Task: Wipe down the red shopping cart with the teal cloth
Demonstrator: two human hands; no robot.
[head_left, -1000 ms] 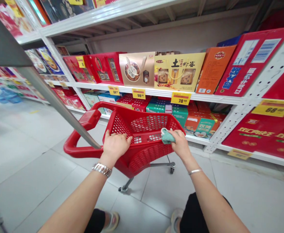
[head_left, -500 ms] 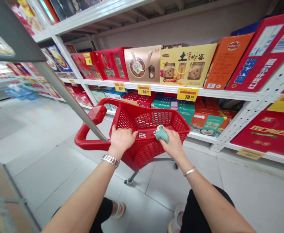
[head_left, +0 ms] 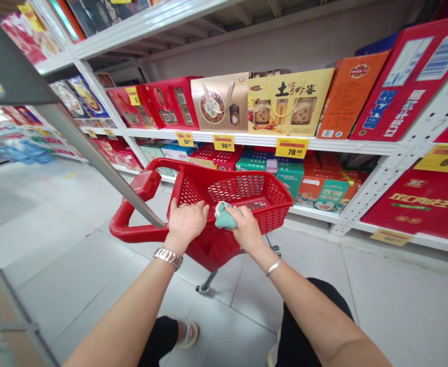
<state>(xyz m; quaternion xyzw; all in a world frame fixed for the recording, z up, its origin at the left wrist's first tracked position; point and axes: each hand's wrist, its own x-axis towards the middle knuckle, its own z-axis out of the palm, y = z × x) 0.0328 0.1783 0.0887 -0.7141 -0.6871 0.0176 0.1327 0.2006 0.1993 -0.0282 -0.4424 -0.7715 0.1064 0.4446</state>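
A red plastic shopping cart (head_left: 271, 216) with a perforated basket stands in front of me at a slant. My left hand (head_left: 186, 223) is closed over the near rim of the basket, close to its handle end; the fingertips are partly hidden. A crumpled green and white cloth (head_left: 225, 217) is bunched in my right hand (head_left: 248, 230), against the same near rim, a short way right of my left hand. The cart's red handle (head_left: 135, 232) loops out to the left.
A grey metal pole (head_left: 105, 163) slants across the left, in front of the cart handle. White shelves (head_left: 193, 135) with gift boxes (head_left: 290, 104) and yellow price tags line the far side. At lower left is a blurred carton-like object (head_left: 2, 316). Pale tiles (head_left: 105, 285) cover the floor.
My right hand has slid the cloth leftward along the near rim, closer to my left hand. My left hand stays on the rim. The view has shifted slightly.
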